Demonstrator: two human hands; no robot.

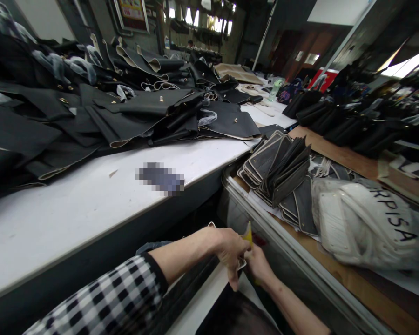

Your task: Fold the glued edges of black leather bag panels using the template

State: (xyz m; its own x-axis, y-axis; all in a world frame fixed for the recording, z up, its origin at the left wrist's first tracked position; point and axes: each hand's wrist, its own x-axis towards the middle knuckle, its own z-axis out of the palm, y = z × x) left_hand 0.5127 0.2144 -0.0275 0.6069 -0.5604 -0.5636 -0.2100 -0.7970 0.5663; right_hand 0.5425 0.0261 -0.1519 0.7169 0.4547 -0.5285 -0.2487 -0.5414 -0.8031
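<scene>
Both my hands meet low down, in the gap between the white table (73, 209) and the wooden bench (349, 274). My left hand (230, 249), on an arm with a black-and-white checked sleeve, is closed in a pinch on a small pale piece; a yellow object (248, 232) shows just above the fingers. My right hand (258, 265) is closed against the same spot from the right. I cannot make out exactly what the fingers hold. A dark flat panel (237, 316) lies just below my hands.
Heaps of black leather bag panels (132, 111) with gold studs cover the back of the white table. A stack of edged dark panels (279, 167) and a plastic bag of white pieces (366, 223) lie on the wooden bench. More black bags (352, 125) line the right.
</scene>
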